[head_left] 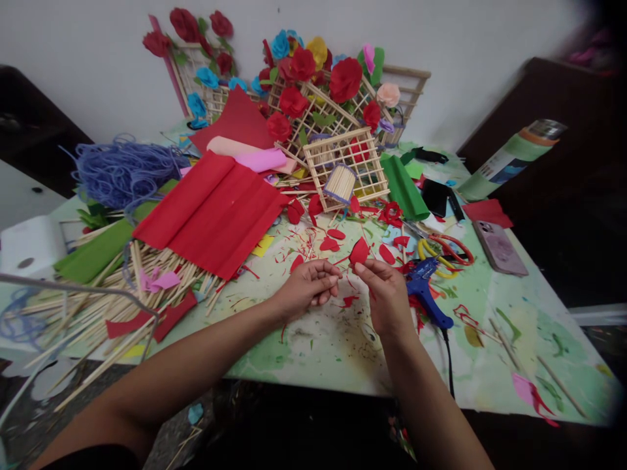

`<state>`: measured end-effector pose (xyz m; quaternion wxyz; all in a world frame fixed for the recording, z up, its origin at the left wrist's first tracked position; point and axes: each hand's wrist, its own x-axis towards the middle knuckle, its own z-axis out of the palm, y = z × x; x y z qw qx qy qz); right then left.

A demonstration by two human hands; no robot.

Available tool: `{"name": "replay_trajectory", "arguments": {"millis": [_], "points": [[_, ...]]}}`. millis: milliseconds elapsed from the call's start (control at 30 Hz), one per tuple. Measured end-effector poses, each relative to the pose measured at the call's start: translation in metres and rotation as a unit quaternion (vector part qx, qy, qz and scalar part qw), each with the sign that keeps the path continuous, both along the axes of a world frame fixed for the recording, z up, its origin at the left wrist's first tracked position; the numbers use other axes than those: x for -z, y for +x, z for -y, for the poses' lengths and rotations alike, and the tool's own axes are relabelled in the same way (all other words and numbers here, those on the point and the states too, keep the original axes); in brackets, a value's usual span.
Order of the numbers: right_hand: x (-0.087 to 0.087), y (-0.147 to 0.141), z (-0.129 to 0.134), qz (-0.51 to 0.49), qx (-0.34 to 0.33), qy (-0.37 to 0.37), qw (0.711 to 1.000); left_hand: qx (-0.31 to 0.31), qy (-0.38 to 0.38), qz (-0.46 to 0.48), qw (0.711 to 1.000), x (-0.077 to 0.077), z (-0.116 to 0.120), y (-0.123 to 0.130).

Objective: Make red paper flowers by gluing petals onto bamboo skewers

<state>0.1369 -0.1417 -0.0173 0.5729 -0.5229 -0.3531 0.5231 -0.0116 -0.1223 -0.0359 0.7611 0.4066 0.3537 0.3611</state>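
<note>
My right hand (389,297) pinched a red petal (360,252) between thumb and finger over the table (274,359), tip pointing away from me, long axis slanting slightly rightward. My left hand (311,287) was loosely curled just beside it; I couldn't tell whether it held anything. A blue glue gun (427,297) lay right of my right hand. Farther off stood a capped bottle (512,162), contents hidden, and stick lattices (347,166) with paper flowers (345,79) among them.
</note>
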Motion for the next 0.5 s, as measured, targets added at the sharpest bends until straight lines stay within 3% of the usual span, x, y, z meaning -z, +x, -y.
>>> {"name": "replay_trajectory", "arguments": {"millis": [200, 400, 500], "points": [[0.0041, -0.0021, -0.0021, 0.036, 0.030, 0.010, 0.999, 0.007, 0.012, -0.022, 1.000, 0.0035, 0.0004, 0.0005], [0.0010, 0.0000, -0.0009, 0.073, -0.014, 0.000, 0.997, -0.050, 0.108, -0.066, 0.991, 0.0003, -0.0034, -0.0020], [-0.0013, -0.0031, -0.0001, 0.072, -0.056, -0.009, 0.996, -0.079, 0.097, -0.069, 0.990, 0.0009, -0.0050, -0.0025]]}}
